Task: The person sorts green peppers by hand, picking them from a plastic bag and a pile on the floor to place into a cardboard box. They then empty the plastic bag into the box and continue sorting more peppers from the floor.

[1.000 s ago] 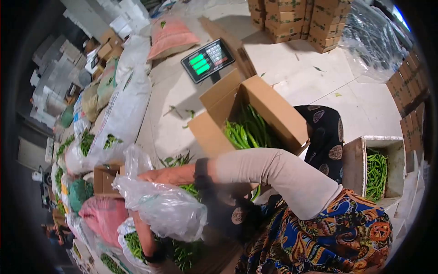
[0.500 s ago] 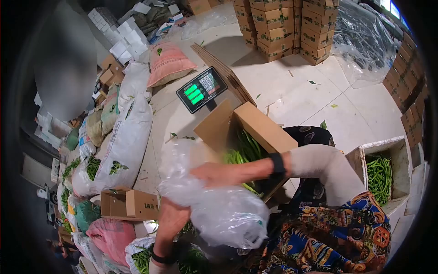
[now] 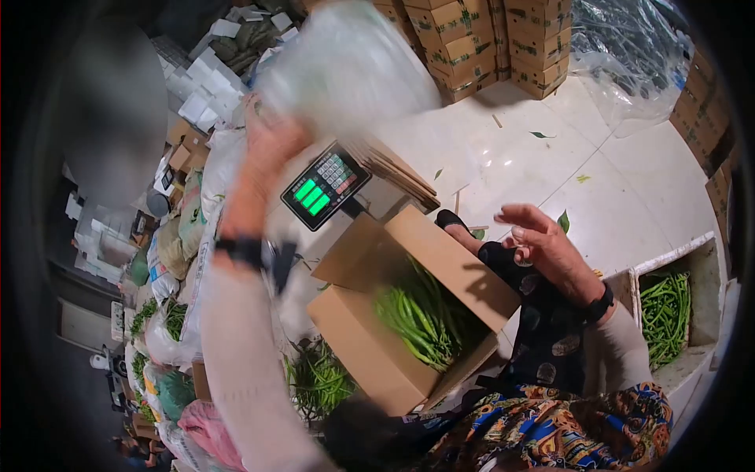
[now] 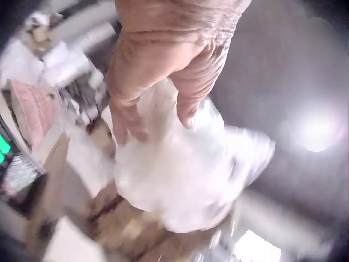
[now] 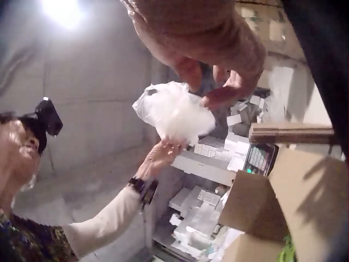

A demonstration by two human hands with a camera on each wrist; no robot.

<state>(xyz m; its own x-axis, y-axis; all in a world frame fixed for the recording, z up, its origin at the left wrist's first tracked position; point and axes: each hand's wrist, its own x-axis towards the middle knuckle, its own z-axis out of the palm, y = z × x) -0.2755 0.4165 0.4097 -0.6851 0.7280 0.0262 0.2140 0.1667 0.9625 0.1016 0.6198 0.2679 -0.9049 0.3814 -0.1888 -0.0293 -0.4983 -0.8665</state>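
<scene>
My left hand (image 3: 271, 145) is raised past the scale, gripping a clear plastic bag (image 3: 354, 71) that is blurred by motion. In the left wrist view, thumb and fingers come down on either side of the crumpled bag (image 4: 169, 164). The right hand (image 3: 554, 256) hovers beyond the right side of an open cardboard box, its fingers loosely bent and holding nothing. Long green peppers (image 3: 425, 318) lie inside that cardboard box (image 3: 370, 338), whose flaps stand up. From the right wrist, the bag (image 5: 177, 112) shows above the left hand (image 5: 161, 155).
A scale display (image 3: 326, 185) with green digits stands behind the box. To the right is a white foam box (image 3: 712, 275) of green peppers; more peppers (image 3: 318, 377) lie to the left. Full sacks (image 3: 204, 425) line the left side, and stacked cartons (image 3: 456, 39) stand at the back.
Both hands were on the plastic bag at the lower left, then beside the box. The left hand has swung it up and forward; the right has let go and moved right.
</scene>
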